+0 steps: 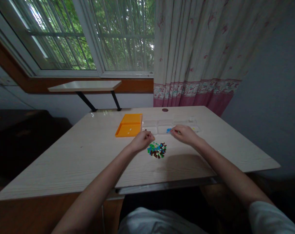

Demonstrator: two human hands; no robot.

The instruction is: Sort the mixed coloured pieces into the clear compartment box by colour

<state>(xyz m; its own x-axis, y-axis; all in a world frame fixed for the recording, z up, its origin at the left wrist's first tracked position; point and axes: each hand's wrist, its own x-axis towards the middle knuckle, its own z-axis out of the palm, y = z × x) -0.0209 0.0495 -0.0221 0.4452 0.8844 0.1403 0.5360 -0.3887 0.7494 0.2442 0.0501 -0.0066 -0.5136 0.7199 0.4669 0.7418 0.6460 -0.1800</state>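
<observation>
My left hand is closed, fingertips pinched together just above and left of a pile of small coloured pieces. The pile mixes brown, green, blue and pale bits. My right hand is closed in a pinch at a clear plastic box with compartments. Blue pieces lie in the compartment by its fingertips. What either pinch holds is too small to make out. A few dark bits show in the left compartment, partly behind my left hand, and a yellow bit lies in the right part.
An open orange case with a few white bits inside stands left of the clear box. A dark round disc lies at the far edge of the wooden table. A raised shelf stands at the back left, before the window.
</observation>
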